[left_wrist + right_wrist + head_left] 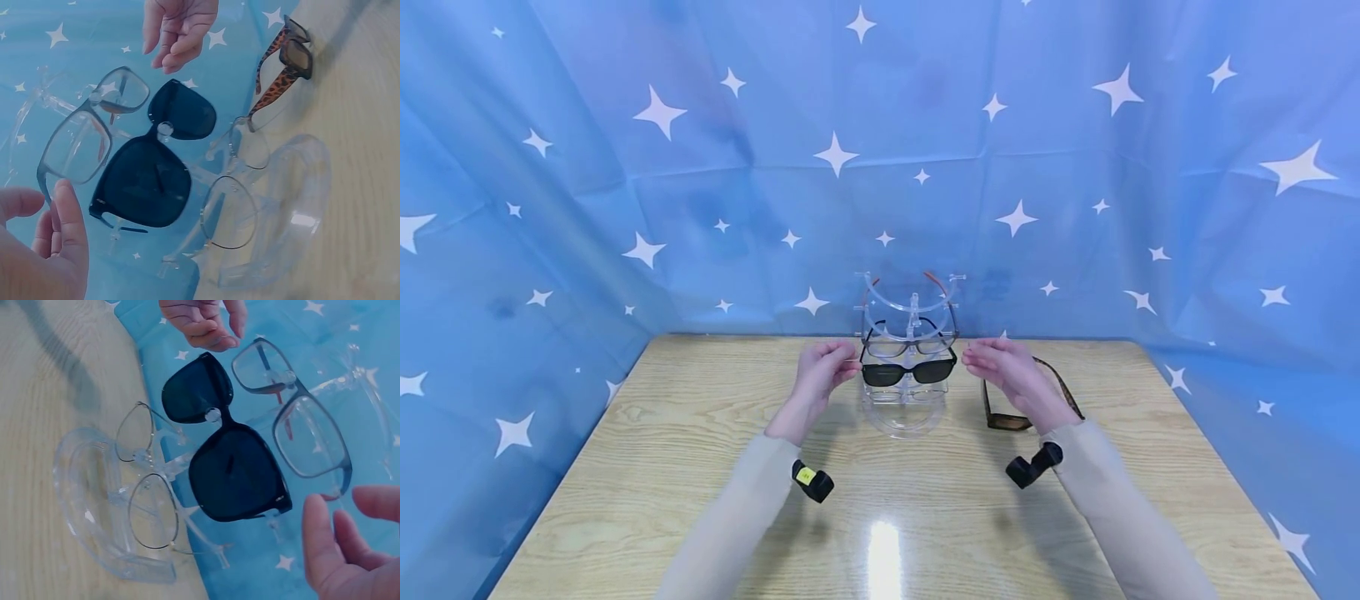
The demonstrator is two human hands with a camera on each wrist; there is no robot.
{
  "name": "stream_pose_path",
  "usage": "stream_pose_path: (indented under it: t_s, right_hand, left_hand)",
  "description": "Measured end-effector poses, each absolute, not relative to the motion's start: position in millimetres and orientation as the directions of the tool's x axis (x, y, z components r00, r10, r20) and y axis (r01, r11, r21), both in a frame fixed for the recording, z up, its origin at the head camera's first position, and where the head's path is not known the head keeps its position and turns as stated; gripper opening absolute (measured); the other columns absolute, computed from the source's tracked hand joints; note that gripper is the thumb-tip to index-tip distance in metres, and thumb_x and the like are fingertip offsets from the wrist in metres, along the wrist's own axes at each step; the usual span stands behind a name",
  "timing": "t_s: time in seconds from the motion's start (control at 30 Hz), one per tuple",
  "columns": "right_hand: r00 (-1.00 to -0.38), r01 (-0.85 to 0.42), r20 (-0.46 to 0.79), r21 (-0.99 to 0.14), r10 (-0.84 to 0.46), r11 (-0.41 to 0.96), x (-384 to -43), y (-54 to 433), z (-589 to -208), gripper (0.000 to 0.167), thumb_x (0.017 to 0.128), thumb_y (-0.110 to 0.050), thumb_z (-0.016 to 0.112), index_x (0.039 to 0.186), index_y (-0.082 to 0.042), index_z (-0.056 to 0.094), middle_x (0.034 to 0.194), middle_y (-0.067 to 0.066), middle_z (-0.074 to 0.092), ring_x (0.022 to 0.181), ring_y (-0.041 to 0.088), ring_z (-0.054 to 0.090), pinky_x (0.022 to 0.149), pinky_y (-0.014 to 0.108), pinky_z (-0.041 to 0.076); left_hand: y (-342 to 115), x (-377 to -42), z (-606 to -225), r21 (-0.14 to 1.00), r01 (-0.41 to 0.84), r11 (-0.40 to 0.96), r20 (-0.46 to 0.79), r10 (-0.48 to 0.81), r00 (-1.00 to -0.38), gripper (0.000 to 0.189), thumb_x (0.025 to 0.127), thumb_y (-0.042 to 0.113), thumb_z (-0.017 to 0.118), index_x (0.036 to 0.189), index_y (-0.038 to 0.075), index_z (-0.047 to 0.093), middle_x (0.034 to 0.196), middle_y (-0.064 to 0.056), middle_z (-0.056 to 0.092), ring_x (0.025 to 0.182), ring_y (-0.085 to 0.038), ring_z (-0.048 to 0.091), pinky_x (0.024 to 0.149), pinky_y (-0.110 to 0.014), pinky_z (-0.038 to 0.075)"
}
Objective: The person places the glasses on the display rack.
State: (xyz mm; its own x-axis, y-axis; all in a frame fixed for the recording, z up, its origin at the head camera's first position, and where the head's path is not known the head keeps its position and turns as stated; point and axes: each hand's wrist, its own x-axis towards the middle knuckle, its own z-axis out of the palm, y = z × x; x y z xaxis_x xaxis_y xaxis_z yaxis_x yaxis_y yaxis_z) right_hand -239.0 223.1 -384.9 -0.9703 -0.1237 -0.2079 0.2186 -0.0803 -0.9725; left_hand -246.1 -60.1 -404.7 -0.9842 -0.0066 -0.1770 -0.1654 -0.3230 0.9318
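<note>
A clear display stand (904, 429) holds three pairs of glasses in tiers. Grey-framed glasses (78, 150) with reddish temple tips sit above black sunglasses (884, 375); thin wire-rimmed glasses (153, 512) are lowest. My left hand (822, 377) is at the left side of the stand, its thumb and fingers apart around the outer end of the grey-framed glasses. At the opposite side, my right hand (1013, 377) has relaxed, spread fingers close to the other end of that frame. Whether any fingertip touches the frame, I cannot tell.
Tortoiseshell sunglasses (1009, 422) lie on the wooden table (700, 483) to the right of the stand, partly hidden behind my right hand and wrist. Behind the table hangs a blue curtain (925, 108) with white stars. Each wrist carries a small black camera.
</note>
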Motion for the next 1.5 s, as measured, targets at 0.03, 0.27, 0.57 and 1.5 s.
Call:
stream_pose_path:
  t_s: [0.03, 0.27, 0.57, 1.5]
  right_hand:
    - [-0.970, 0.217, -0.206, -0.973, -0.132, -0.074, -237, 224, -387, 0.045, 0.095, -0.009, 0.054, 0.130, 0.012, 0.036, 0.102, 0.006, 0.061, 0.087, 0.008, 0.062, 0.084, 0.020, 0.051]
    - [-0.969, 0.219, -0.202, -0.969, -0.139, -0.113, -225, 225, -394, 0.037, 0.094, -0.005, 0.054, 0.123, 0.012, 0.041, 0.091, 0.002, 0.065, 0.084, 0.010, 0.064, 0.081, 0.021, 0.053]
    - [-0.963, 0.234, -0.213, -0.965, -0.165, -0.117, -211, 230, -404, 0.039, 0.094, -0.005, 0.053, 0.124, 0.014, 0.038, 0.092, 0.002, 0.064, 0.085, 0.009, 0.064, 0.082, 0.021, 0.052]
    - [-0.965, 0.228, -0.208, -0.967, -0.162, -0.117, -177, 244, -416, 0.037, 0.094, -0.005, 0.054, 0.121, 0.015, 0.038, 0.093, 0.002, 0.065, 0.087, 0.010, 0.064, 0.082, 0.023, 0.053]
  left_hand:
    - [-60, -244, -406, 0.929, -0.172, -0.328, -0.184, -0.005, -0.983, 0.010, 0.089, -0.001, 0.054, 0.097, -0.005, 0.058, 0.078, -0.006, 0.063, 0.060, -0.008, 0.061, 0.056, -0.014, 0.052]
    - [-58, -231, -417, 0.927, -0.184, -0.326, -0.193, 0.004, -0.981, 0.014, 0.089, -0.003, 0.054, 0.102, -0.008, 0.056, 0.073, -0.003, 0.063, 0.060, -0.007, 0.061, 0.056, -0.015, 0.052]
    - [-55, -219, -431, 0.933, -0.190, -0.306, -0.189, 0.033, -0.982, 0.015, 0.089, -0.002, 0.055, 0.102, -0.009, 0.057, 0.074, -0.003, 0.063, 0.059, -0.007, 0.061, 0.056, -0.016, 0.052]
    - [-27, -197, -460, 0.944, -0.187, -0.272, -0.155, 0.132, -0.979, 0.016, 0.086, -0.003, 0.055, 0.100, -0.012, 0.056, 0.073, -0.003, 0.060, 0.059, -0.007, 0.060, 0.059, -0.017, 0.053]
